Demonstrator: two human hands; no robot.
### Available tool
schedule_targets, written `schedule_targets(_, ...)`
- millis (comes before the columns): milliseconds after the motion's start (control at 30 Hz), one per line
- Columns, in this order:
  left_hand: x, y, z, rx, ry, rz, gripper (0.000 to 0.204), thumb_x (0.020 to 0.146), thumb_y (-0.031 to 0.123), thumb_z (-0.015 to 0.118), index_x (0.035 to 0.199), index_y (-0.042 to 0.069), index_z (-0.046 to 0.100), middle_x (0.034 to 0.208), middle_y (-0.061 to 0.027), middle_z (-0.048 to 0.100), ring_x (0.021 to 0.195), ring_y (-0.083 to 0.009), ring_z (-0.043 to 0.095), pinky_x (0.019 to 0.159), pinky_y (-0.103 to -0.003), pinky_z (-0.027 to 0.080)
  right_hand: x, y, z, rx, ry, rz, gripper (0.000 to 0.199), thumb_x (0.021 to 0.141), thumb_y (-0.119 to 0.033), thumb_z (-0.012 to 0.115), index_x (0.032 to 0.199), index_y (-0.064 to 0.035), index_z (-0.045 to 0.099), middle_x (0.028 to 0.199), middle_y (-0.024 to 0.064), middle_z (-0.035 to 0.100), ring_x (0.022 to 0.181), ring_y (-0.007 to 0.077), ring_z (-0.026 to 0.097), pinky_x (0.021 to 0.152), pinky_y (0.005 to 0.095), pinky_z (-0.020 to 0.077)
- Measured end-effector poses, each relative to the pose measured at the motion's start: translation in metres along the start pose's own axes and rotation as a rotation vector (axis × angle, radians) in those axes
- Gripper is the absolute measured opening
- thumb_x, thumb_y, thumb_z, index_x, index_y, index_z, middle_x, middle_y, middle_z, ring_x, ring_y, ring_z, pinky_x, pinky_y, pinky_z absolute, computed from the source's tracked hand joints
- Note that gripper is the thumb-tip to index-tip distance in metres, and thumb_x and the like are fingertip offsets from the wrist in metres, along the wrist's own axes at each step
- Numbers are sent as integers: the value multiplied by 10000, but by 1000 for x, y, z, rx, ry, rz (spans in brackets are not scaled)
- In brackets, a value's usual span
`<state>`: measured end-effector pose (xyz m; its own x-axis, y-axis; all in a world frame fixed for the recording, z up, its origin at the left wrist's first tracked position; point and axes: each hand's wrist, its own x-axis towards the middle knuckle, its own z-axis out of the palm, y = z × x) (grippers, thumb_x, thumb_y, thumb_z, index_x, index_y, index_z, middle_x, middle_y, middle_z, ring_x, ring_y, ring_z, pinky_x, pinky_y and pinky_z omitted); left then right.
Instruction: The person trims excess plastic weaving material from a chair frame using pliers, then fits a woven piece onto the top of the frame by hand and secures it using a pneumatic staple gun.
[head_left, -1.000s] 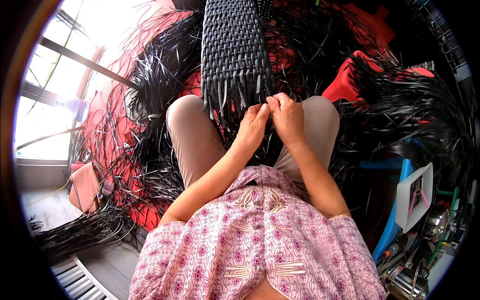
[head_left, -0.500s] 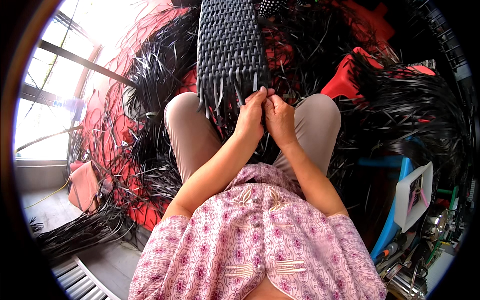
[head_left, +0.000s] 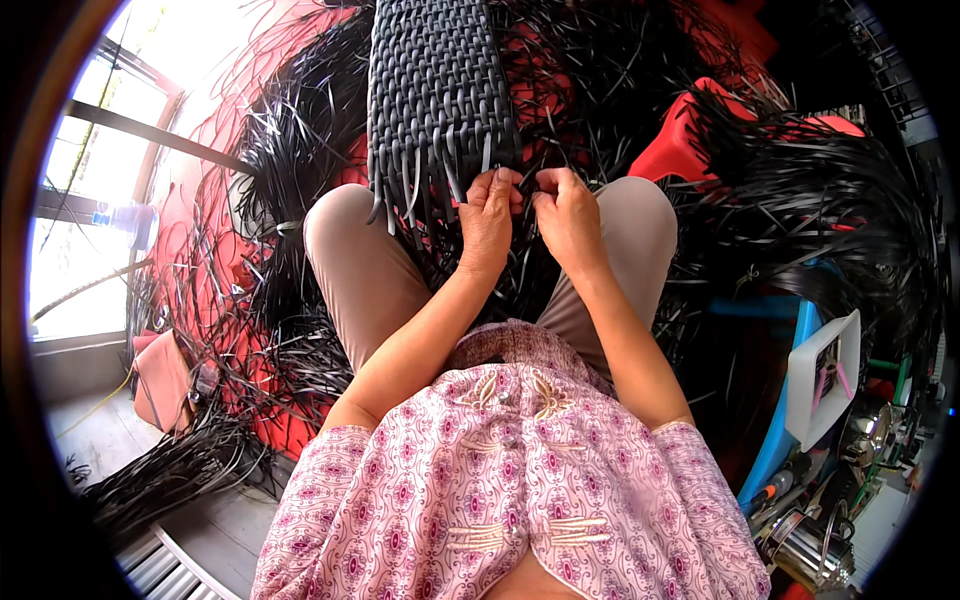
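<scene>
While both hands pinch loose strands at the near fringe of the dark grey woven plastic-strip panel point(head_left: 435, 85) resting over the knees, weaving looks mid-row. Left hand point(head_left: 487, 215) and right hand point(head_left: 567, 212) each have their grip clamped on a strand, probably; the next tuck calls for threading it under. A white rectangular box point(head_left: 822, 375) sits right.

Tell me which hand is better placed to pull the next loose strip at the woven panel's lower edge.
Probably the left hand: its fingers already lie against the loose strips hanging from the woven panel. The right hand sits just beyond the panel's right corner.
</scene>
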<state>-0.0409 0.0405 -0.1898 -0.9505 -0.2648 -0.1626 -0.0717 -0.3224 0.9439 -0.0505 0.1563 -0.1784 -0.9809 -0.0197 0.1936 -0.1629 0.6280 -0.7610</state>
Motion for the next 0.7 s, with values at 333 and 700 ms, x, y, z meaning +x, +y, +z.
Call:
schedule_targets(333, 10, 1, -24, 135, -59, 70, 270, 995, 260, 578, 923, 19, 676, 842, 11, 597, 788, -68, 504, 718, -227, 393, 25, 44, 103, 239, 35, 20, 342, 856, -229, 641, 1114, -6, 614, 936, 229, 693, 853, 392, 685, 724, 438, 527)
schedule_targets(700, 1, 113, -9, -41, -159, 228, 276, 982, 254, 602, 944, 0, 702, 817, 10, 631, 747, -59, 521, 672, -226, 409, 42, -65, 49, 766, 43, 104, 128, 935, -78, 566, 915, 15, 652, 757, 16, 629, 705, 79, 549, 632, 268, 458)
